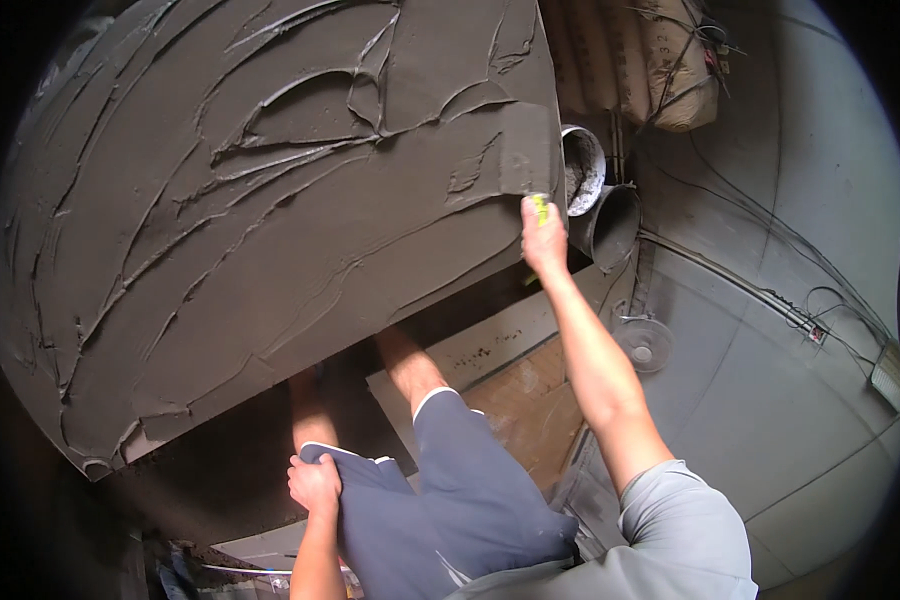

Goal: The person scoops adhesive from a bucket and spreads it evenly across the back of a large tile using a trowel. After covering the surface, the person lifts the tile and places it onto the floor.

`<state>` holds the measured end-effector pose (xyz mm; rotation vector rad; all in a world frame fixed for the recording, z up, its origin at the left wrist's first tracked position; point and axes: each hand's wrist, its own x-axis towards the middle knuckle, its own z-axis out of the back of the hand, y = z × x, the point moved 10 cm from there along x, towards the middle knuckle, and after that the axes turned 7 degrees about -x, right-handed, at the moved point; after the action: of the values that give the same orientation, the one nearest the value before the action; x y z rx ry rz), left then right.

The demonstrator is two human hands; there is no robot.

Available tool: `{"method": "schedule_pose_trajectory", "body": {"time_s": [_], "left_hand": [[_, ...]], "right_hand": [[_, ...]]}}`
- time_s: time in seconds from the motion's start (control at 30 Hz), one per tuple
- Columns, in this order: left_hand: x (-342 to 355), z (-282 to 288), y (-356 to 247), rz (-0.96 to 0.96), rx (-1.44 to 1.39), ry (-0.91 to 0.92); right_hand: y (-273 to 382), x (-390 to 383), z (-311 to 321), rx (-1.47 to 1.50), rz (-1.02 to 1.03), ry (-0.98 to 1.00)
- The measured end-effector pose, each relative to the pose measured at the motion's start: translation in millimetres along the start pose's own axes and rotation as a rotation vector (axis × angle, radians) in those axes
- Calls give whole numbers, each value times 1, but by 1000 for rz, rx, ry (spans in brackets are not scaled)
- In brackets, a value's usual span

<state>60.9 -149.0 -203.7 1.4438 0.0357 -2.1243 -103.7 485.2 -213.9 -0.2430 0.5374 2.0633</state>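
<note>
A wide slab [300, 260] coated with wet grey mortar lies in front of me, its surface marked with curved ridges and streaks. My right hand [544, 240] is closed around the yellow-green handle of a trowel [540, 208] at the slab's right edge. Its blade is hard to tell from the grey mortar. Just beyond the hand, a smooth rectangular patch shows in the coating. Low on the left, my left hand [313, 485] grips the leg of my dark grey-blue shorts [370, 490], apart from the slab.
Past the slab's right edge stand a white-rimmed bucket [583, 165] with mortar residue and a dark bucket [611, 225]. Full brown sacks [620, 60] are stacked at the far right. Cables [770, 235] run across the grey floor near a round clear lid [644, 344]. Boards [530, 390] lie below the slab.
</note>
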Motion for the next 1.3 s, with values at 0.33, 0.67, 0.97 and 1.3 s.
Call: {"method": "schedule_pose_trajectory", "body": {"time_s": [0.33, 0.67, 0.97, 1.3], "left_hand": [[3, 6, 10, -20, -51, -8], [16, 12, 56, 1, -188, 50], [18, -1, 98, -51, -520, -67], [19, -27, 116, 4, -649, -33]], "right_hand": [[202, -42, -130, 480, 50, 740], [380, -324, -293, -180, 588, 935], [419, -589, -398, -385, 960, 1071], [361, -633, -402, -627, 1196, 946]]}}
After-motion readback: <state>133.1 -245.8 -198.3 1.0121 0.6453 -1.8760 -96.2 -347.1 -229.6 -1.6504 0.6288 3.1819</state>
